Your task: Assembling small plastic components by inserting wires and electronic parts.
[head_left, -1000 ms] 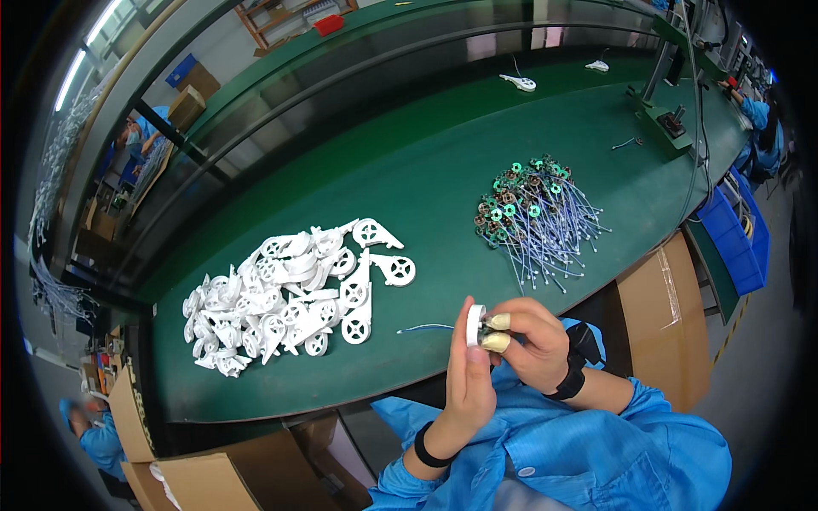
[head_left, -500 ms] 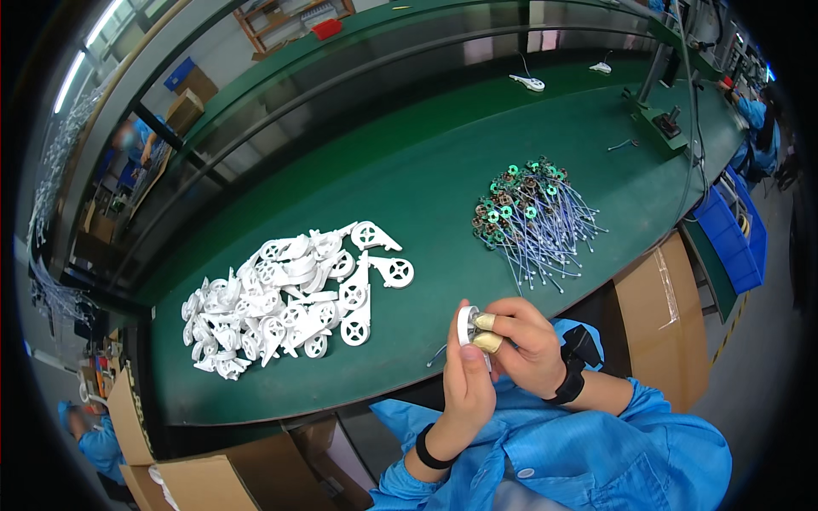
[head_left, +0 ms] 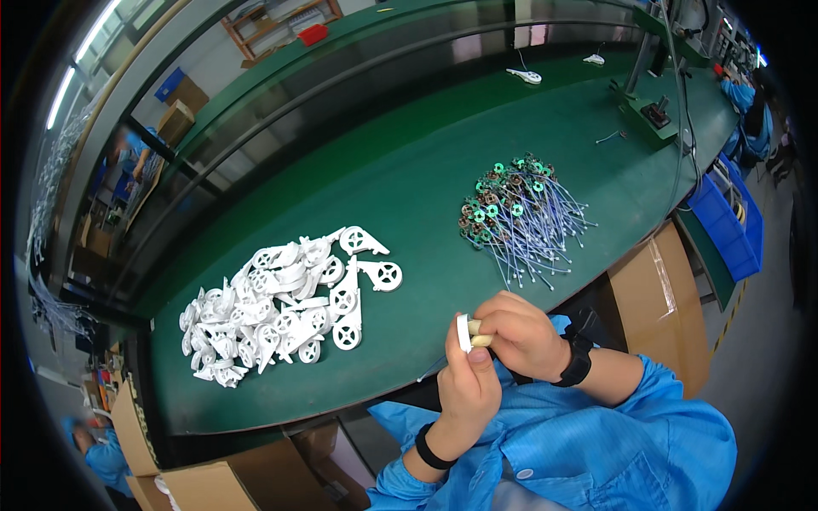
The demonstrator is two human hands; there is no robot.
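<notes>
Close to the table's near edge, I hold a round white plastic housing (head_left: 463,332) up between both hands. My left hand (head_left: 469,383) is closed on it from the left and below, with the thumb against its lower side. Yellow finger cots cover two fingertips of my right hand (head_left: 527,341), which pinch and press at the housing's right face. What lies inside the housing is hidden by these fingers. To the left lies a heap of similar white housings (head_left: 294,278) with spoked round ends. Beyond my right hand is a pile of small green and brown round parts with thin bluish wires (head_left: 550,226).
The green table (head_left: 409,187) curves away to a dark rail. Two white housings with cords (head_left: 526,77) lie at its far side. A green metal stand (head_left: 652,119) rises at the far right. Cardboard boxes (head_left: 660,298) and a blue bin (head_left: 731,230) flank the table. Co-workers are farther off.
The housing has turned more edge-on, and my right fingers have curled closer against it. My view has shifted slightly, so the piles appear a little further left.
</notes>
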